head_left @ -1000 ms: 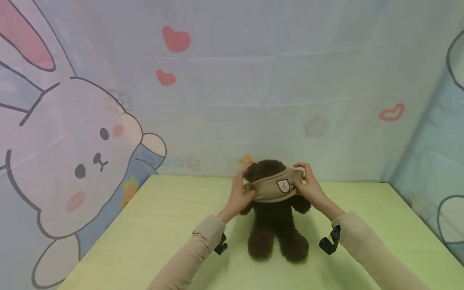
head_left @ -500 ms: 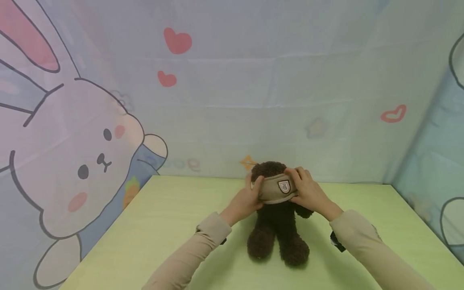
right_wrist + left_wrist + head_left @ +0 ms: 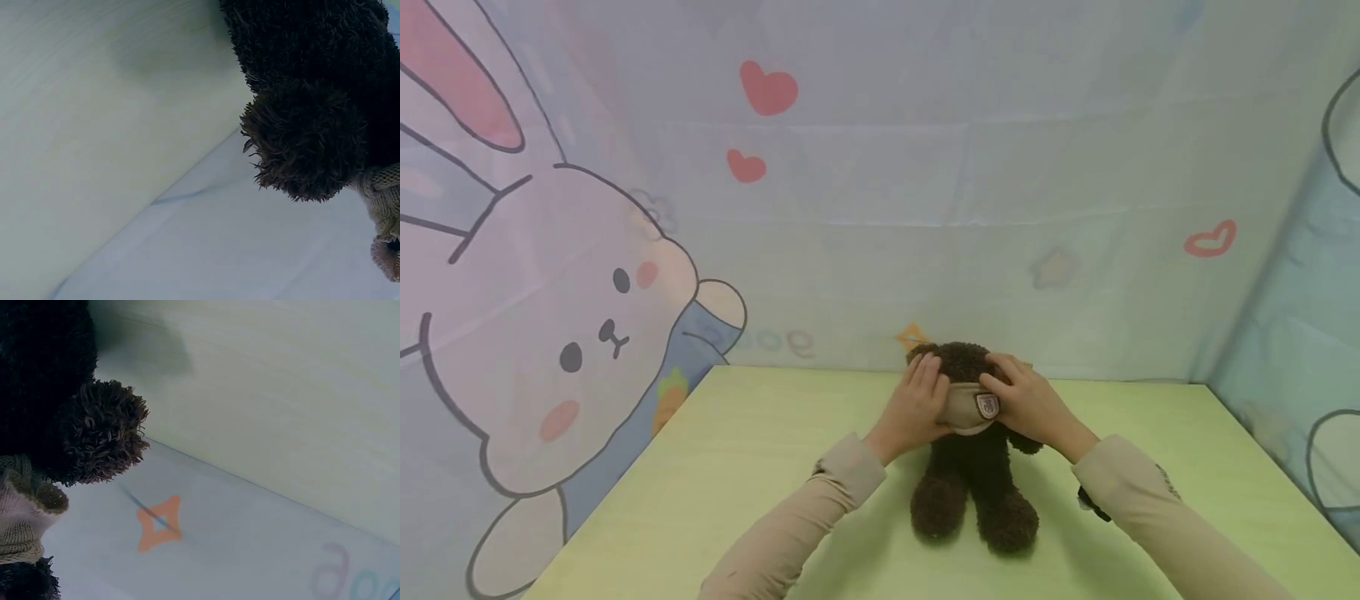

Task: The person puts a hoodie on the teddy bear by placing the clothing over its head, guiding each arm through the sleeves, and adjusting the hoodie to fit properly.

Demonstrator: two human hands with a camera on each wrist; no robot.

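A dark brown plush bear sits upright on the table, a beige cloth piece with a shield badge across its face. My left hand grips the cloth's left side, fingers up against the bear's head and thumb low. On the other side my right hand holds the cloth beside the badge. Brown fur shows above the cloth. In the left wrist view the cloth is at the left edge, below a furry arm. The right wrist view has the cloth at its right edge, near the other arm.
The yellow-green table reaches back to a hanging curtain printed with a rabbit and hearts. A side curtain hangs along the right edge. Black wrist gear shows below the right sleeve.
Both hands have drawn closer together around the bear's head, and the cloth has shifted slightly down, with more of it covered by the fingers. The bear's legs have barely moved.
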